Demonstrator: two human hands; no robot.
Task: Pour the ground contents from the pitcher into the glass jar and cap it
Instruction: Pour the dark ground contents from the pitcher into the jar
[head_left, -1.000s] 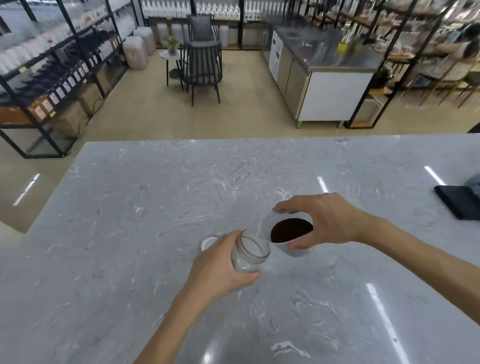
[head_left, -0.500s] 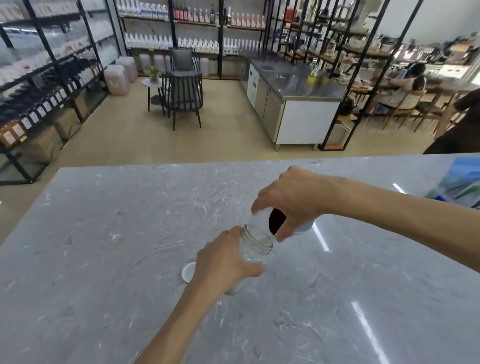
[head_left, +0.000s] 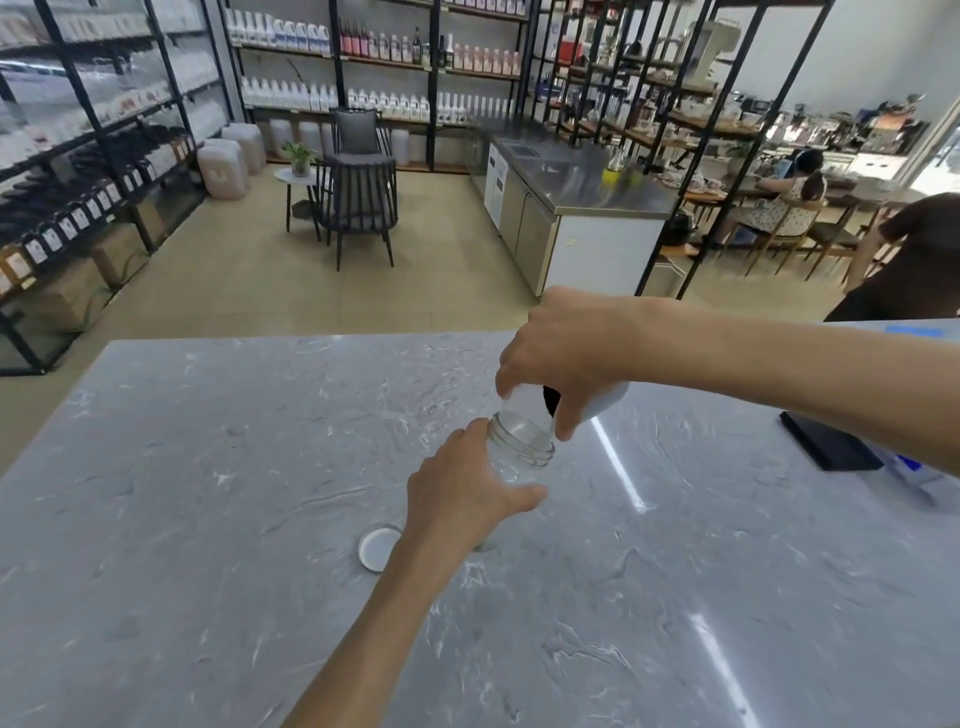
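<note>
**Q:** Forearm at the bottom of the frame, which one is it, and what does its hand hold?

**A:** It is the left one. It goes up from the lower middle to the left hand (head_left: 457, 496), near the centre. The grip of this hand is closed around the body of the glass jar (head_left: 521, 451), with the thumb on the right side of the glass. The jar leans a little, and its open threaded mouth points to the upper right. Its base is hidden behind the hand, so I cannot tell if it touches the surface (head_left: 208, 519).

**Q:** Where is the cap?

**A:** The white lid (head_left: 377, 548) lies flat on the grey marbled surface, just left of the left wrist, partly covered by it.

**Q:** And the pitcher?

**A:** The right hand (head_left: 563, 358) comes from the right edge and grips the white pitcher (head_left: 605, 400) from above, fingers closed around its rim. The pitcher is tilted to the left, and its lip is just over the mouth of the jar. Dark ground contents (head_left: 550, 400) show inside as a small patch. The jar looks clear inside; falling grounds I cannot see.

**Q:** What is further away?

**A:** At the right edge of the surface lies a flat black object (head_left: 826, 441). Beyond the surface, in the upper part of the frame, there are black shelves with bottles (head_left: 374, 67), a dark chair (head_left: 358, 202) and a steel counter (head_left: 582, 182).
</note>
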